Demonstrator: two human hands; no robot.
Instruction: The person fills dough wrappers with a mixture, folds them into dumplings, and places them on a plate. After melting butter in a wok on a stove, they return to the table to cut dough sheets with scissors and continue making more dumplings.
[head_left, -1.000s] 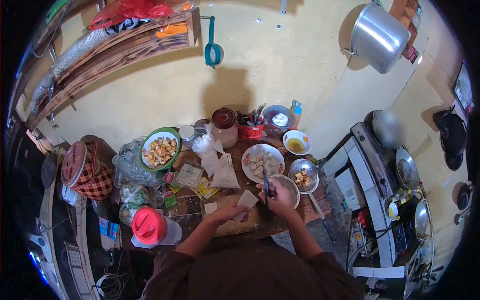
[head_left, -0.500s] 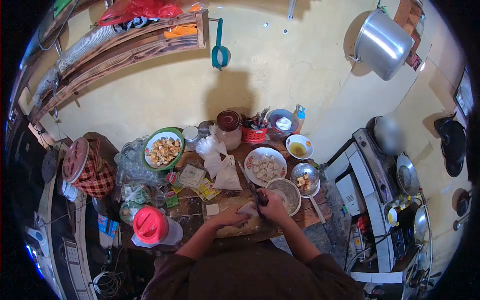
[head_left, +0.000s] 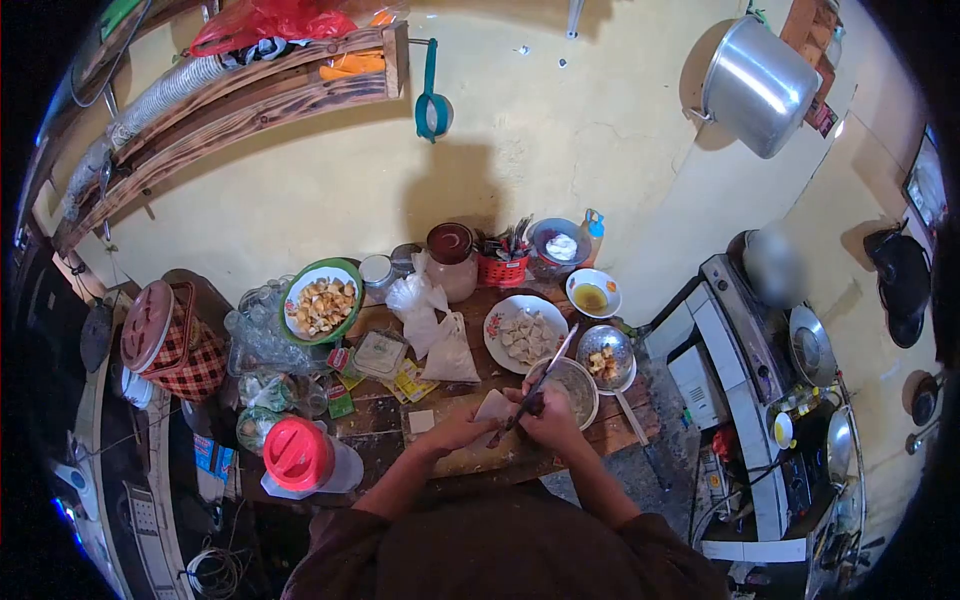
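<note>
Together, the left hand (head_left: 462, 430) pressed a pale flat dough piece (head_left: 494, 406) onto the wooden cutting board (head_left: 470, 455). Just beside it, the right hand (head_left: 548, 415) gripped a dark-handled steel knife (head_left: 540, 385), blade angled over a metal bowl (head_left: 572, 385).

Green-rimmed bowl of fried pieces (head_left: 320, 301) left of the lidded jar (head_left: 450, 259), red basket of utensils (head_left: 502, 264) right of it, small bowl of oil (head_left: 593, 292) farther right, red-lidded jug (head_left: 298, 455) well below-left.

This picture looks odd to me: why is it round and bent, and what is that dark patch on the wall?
Head view: a fisheye lens curves the shelf and blackens the corners; the dark patch is a soft shadow on the yellow wall; glare marks the hanging pot.
</note>
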